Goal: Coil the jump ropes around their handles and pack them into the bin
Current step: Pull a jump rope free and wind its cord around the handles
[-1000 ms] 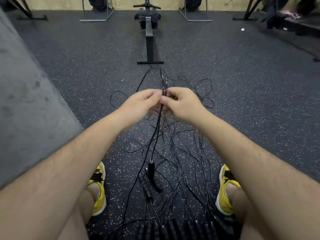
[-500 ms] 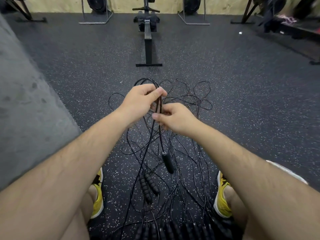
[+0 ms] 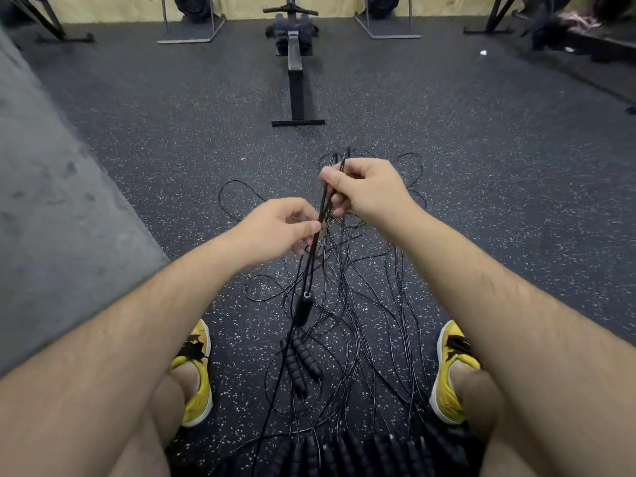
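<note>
The right hand [image 3: 366, 191] has its grip clenched on a bundle of thin black cord [image 3: 325, 201], thumb and fingers pinching several strands together up high. Just below and to the left, the left hand [image 3: 275, 230] pinches the same strands between thumb and fingertips, so the cord runs taut and slanted between the two hands. From the left hand the strands drop to a black handle [image 3: 303, 309] that hangs tilted above the floor. Beneath it, two ribbed foam handles [image 3: 303, 364] lie side by side on the speckled rubber floor [image 3: 172, 149], amid a loose tangle of jump ropes [image 3: 371, 304] spread between a pair of yellow shoes [image 3: 196, 376]. A row of more ribbed handles [image 3: 344, 452] sits at the bottom edge, nearest the person. Farther off, a rowing machine [image 3: 296, 63] stands on the floor, well apart from the ropes, and a grey wall [image 3: 51, 201] runs along the left.
</note>
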Action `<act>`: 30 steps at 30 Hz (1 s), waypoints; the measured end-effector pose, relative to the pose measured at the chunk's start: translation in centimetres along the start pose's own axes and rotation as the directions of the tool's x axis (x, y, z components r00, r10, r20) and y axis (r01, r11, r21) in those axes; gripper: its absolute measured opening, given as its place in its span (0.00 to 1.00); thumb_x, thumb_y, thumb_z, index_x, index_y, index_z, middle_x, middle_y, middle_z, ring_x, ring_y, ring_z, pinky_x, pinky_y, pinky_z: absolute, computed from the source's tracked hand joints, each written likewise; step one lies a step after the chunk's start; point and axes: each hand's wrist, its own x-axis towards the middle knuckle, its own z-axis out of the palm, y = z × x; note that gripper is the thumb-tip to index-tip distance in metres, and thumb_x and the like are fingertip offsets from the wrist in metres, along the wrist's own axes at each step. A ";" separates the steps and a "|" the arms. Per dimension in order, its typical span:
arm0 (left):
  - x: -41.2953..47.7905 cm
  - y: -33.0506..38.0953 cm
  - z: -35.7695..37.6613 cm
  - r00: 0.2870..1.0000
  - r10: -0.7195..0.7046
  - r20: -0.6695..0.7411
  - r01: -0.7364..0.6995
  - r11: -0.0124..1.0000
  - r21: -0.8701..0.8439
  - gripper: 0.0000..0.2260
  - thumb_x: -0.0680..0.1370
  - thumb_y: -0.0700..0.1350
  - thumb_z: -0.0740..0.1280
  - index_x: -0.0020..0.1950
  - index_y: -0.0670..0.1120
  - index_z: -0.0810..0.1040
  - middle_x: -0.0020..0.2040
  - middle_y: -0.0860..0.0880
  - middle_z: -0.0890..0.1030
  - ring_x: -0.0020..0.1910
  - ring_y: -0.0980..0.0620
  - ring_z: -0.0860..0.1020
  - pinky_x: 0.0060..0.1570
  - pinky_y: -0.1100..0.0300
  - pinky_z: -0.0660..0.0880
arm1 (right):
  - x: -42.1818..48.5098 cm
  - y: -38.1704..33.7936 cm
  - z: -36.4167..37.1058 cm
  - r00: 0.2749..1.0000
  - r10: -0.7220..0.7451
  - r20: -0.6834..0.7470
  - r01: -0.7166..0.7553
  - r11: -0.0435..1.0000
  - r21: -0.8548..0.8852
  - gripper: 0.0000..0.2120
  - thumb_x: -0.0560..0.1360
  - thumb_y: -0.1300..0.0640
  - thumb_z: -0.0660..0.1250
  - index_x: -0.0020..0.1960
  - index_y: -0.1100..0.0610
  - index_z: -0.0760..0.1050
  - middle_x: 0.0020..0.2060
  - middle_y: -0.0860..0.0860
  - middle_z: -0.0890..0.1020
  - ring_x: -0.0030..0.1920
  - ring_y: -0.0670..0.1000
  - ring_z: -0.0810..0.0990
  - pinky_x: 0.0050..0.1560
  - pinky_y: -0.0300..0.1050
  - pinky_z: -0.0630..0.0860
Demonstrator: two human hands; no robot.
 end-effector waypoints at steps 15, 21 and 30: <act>2.1 4.2 -0.2 0.892 0.174 -0.418 -0.277 0.940 -0.201 0.07 0.82 0.43 0.67 0.56 0.43 0.82 0.46 0.49 0.84 0.42 0.56 0.81 0.41 0.60 0.78 | -3.4 1.0 1.5 0.960 0.137 0.243 -0.060 0.953 -0.299 0.12 0.78 0.54 0.71 0.38 0.56 0.74 0.30 0.50 0.80 0.25 0.45 0.77 0.28 0.38 0.74; -0.7 1.2 0.3 0.986 0.044 -0.160 -0.049 0.998 -0.026 0.13 0.82 0.58 0.63 0.62 0.55 0.76 0.50 0.55 0.83 0.45 0.55 0.83 0.49 0.52 0.81 | -1.5 -0.7 0.0 0.998 -0.018 0.052 0.028 0.978 -0.207 0.16 0.79 0.56 0.69 0.45 0.70 0.75 0.31 0.54 0.78 0.26 0.46 0.77 0.25 0.41 0.74; -3.3 -3.8 4.3 0.996 -0.085 0.011 0.084 0.995 0.053 0.09 0.84 0.48 0.63 0.47 0.50 0.81 0.42 0.51 0.85 0.37 0.54 0.83 0.38 0.61 0.79 | 0.6 -0.9 -0.8 0.999 -0.041 -0.024 0.040 0.998 -0.056 0.17 0.79 0.57 0.69 0.46 0.73 0.76 0.34 0.55 0.79 0.28 0.46 0.75 0.32 0.47 0.81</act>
